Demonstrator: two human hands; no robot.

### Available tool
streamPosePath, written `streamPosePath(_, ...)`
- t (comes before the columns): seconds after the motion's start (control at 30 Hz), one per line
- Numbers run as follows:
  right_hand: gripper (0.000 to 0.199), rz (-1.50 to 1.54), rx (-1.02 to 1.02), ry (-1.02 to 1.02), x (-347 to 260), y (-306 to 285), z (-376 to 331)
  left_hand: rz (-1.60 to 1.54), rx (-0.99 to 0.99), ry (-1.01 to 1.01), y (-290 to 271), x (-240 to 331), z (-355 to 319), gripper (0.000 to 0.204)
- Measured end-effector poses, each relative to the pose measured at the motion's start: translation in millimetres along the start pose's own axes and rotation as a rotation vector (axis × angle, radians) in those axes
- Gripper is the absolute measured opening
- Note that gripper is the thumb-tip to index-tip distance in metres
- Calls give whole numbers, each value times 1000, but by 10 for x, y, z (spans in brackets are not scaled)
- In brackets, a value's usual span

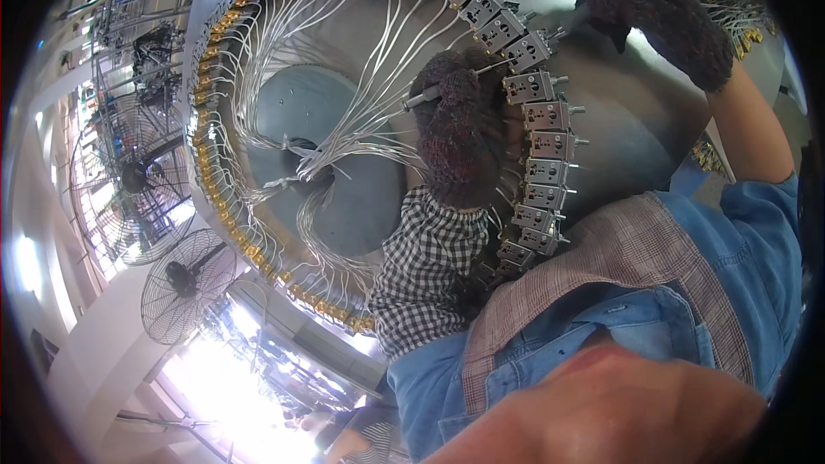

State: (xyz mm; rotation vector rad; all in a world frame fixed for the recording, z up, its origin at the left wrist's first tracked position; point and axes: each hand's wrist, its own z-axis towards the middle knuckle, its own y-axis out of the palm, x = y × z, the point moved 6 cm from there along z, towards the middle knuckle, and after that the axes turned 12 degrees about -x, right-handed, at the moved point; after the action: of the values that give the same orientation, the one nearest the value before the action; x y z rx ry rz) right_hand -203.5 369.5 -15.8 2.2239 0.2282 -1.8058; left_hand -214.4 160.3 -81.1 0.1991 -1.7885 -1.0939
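A ring of small metal blocks (pixel 550 145) with threaded bolts stands around a round grey plate (pixel 361 215). Bundles of white wires (pixel 378 142) run from the blocks to the plate's middle. My left hand (pixel 455 133), in a dark knitted glove and checked sleeve, reaches over the ring's right part. Its fingers are closed around a slim metal tool (pixel 421 98) with a cylindrical grey end. The tool's thin shaft slants up toward the blocks. My right hand (pixel 649 13), in a matching glove, hovers beyond the ring at upper right. Its fingers stretch leftward, partly apart, with nothing visible in them.
Brass-coloured fittings (pixel 210 133) line the ring's left side. More wired parts with brass ends (pixel 748 30) lie at the upper right. Two standing fans (pixel 180 279) are at left. Another person (pixel 352 438) is at the bottom, near bright windows.
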Motion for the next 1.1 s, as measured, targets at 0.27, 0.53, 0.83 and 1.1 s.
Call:
streamPosePath(0.27, 27, -470, 462, -49, -119, 185, 47, -38, 11, -53, -43, -24, -39, 27)
streamPosePath(0.53, 21, -152, 135, 190, -82, 76, 65, 33, 68, 44, -54, -31, -44, 27)
streamPosePath(0.83, 24, -271, 184, 25, 61, -37, 89, 38, 36, -46, -71, -16, -42, 26)
streamPosePath(1.1, 26, -100, 176, 155, 102, -31, 9, -267, -50, -39, -59, -49, -47, 22)
